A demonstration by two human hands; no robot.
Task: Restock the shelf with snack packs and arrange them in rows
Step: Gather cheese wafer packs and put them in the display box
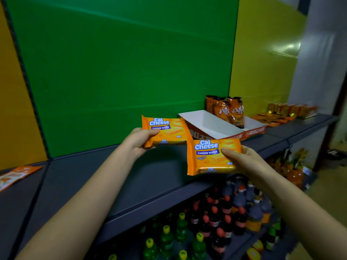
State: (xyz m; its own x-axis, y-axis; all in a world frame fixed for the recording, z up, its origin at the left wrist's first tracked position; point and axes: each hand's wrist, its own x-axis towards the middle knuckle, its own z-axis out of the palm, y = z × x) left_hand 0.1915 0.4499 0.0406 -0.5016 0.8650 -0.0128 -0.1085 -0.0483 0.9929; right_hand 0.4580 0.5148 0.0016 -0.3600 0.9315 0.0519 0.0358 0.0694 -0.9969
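Two orange Cal Cheese wafer packs are held above the dark grey shelf [105, 177]. My left hand [139, 142] grips the left pack [167, 131] by its lower left corner, thumb on its face. My right hand [246, 159] grips the right pack [208, 156] at its right edge, thumb across the front. The right pack hangs lower and nearer to me than the left one. Both packs face me with their labels upright.
A white cardboard tray [208, 122] holding orange snack bags [225, 109] sits at the shelf's back right, with flat orange and gold packs [287, 111] beyond. One orange pack [15, 175] lies at far left. Bottles [216, 218] fill the lower shelf. Green back panel [120, 72].
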